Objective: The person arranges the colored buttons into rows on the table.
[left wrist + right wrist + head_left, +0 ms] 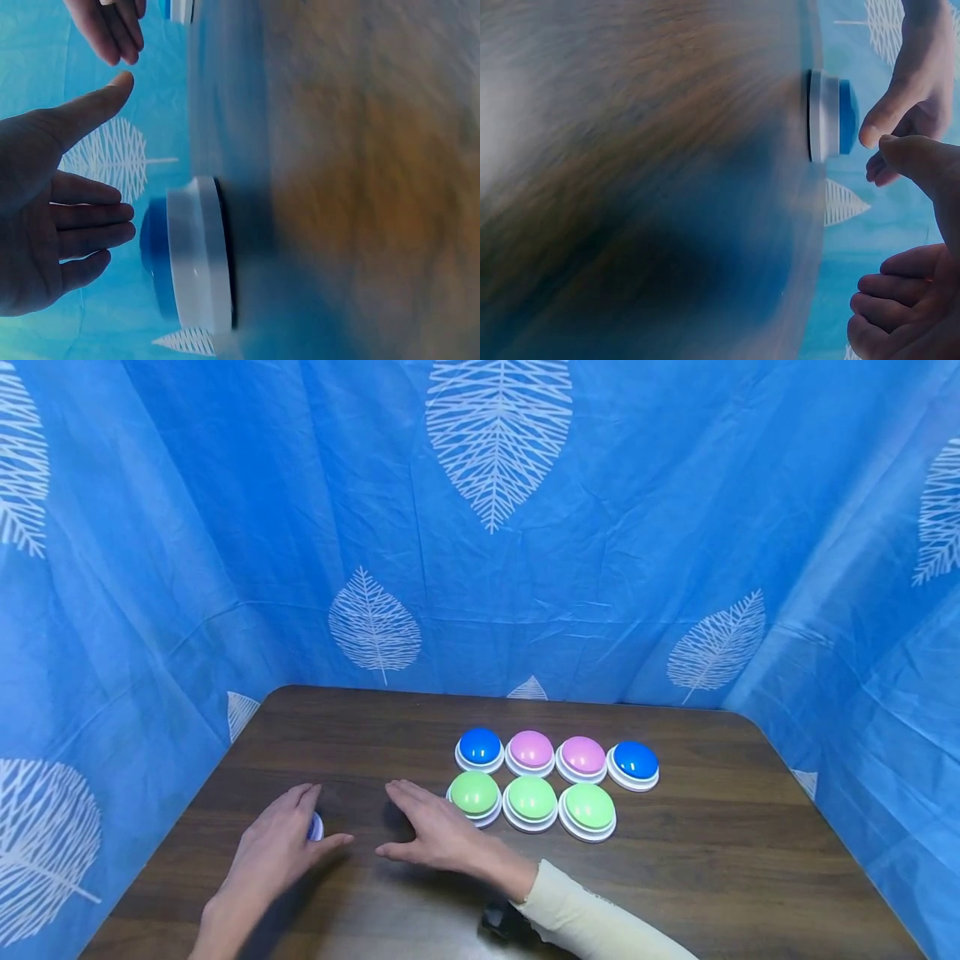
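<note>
My left hand hovers above the left part of the table, fingers straight and thumb spread. Beside and below it stands a blue push button with a white base, mostly covered by that hand in the head view. The left wrist view has this blue button flat on the tabletop, a gap between it and the fingertips. Near the table's middle, my right hand is held over the wood with fingers extended, holding nothing. Its wrist is close to the green button at the front row's left end.
Right of centre, a back row has a blue button, two pink buttons and another blue button. Two more green buttons continue the front row. A blue leaf-patterned curtain surrounds the brown table.
</note>
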`<state>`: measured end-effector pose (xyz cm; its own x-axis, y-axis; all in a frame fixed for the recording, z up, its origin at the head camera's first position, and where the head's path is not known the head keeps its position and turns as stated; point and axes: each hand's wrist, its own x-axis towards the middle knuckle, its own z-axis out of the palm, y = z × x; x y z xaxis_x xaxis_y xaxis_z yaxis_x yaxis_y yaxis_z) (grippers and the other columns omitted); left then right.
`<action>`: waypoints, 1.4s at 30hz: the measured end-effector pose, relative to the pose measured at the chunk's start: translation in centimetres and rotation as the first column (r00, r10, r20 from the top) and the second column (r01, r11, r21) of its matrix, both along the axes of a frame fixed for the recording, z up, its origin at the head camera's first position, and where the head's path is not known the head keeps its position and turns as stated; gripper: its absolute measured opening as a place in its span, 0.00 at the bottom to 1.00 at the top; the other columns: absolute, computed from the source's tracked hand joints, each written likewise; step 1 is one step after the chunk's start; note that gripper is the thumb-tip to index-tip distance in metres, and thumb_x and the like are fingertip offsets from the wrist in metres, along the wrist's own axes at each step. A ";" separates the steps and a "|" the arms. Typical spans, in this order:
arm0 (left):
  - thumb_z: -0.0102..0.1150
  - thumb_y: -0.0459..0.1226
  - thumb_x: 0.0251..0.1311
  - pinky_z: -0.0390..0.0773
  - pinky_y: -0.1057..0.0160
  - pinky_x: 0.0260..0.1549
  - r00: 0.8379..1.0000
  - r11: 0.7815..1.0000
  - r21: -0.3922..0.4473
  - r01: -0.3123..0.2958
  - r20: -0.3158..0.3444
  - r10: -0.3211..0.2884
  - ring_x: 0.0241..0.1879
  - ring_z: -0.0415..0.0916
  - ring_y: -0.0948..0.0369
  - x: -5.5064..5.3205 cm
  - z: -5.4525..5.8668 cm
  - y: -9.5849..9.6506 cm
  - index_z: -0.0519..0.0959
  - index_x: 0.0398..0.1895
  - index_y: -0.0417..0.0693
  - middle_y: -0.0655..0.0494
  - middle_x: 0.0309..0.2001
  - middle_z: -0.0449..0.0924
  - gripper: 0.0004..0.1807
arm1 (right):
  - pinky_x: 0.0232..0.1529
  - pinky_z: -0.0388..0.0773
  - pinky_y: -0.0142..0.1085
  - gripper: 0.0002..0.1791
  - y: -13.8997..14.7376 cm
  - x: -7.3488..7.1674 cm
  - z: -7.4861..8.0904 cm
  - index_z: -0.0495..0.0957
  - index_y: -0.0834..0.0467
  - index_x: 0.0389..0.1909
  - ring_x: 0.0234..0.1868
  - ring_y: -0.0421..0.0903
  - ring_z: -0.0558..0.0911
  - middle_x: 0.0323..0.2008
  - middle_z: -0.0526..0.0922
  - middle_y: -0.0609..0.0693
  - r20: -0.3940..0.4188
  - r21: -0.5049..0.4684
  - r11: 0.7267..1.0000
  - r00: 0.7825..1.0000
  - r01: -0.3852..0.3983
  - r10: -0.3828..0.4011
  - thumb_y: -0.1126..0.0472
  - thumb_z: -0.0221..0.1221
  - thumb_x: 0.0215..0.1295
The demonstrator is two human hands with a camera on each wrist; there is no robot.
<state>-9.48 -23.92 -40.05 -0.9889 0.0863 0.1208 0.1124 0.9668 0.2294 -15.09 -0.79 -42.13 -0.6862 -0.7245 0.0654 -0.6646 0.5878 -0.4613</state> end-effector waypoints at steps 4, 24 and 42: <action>0.71 0.61 0.49 0.71 0.32 0.50 0.995 0.998 0.021 -0.051 0.084 0.049 0.57 0.69 0.32 0.3 0.0 -1.0 0.69 0.61 0.26 0.26 0.59 0.69 0.52 | 0.67 0.64 0.40 0.45 -1.0 0.2 0.0 0.60 0.58 0.75 0.73 0.45 0.62 0.73 0.62 0.53 0.023 0.007 1.000 1.000 -0.012 0.011 0.38 0.61 0.65; 0.67 0.67 0.48 0.72 0.31 0.46 0.981 0.990 0.042 -0.137 0.146 0.130 0.52 0.70 0.30 2.0 -0.5 -4.4 0.66 0.59 0.23 0.24 0.54 0.69 0.56 | 0.65 0.66 0.35 0.45 -5.4 1.1 -0.6 0.63 0.56 0.73 0.71 0.40 0.63 0.72 0.65 0.48 -0.046 0.082 0.996 0.999 -0.020 0.024 0.34 0.60 0.63; 0.65 0.70 0.45 0.71 0.30 0.44 0.963 0.980 0.116 -0.161 0.236 0.131 0.55 0.69 0.32 1.9 -1.1 -6.2 0.66 0.61 0.25 0.26 0.56 0.69 0.59 | 0.63 0.67 0.32 0.46 -7.9 0.8 -1.8 0.65 0.57 0.72 0.69 0.41 0.66 0.70 0.68 0.49 -0.063 0.102 0.995 0.998 -0.008 0.015 0.34 0.63 0.59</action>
<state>-7.53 -30.08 -41.19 -0.9923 -0.0628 -0.1066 -0.0974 0.9278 0.3602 -14.31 -8.68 -43.89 -0.6746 -0.7374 0.0340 -0.6976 0.6218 -0.3560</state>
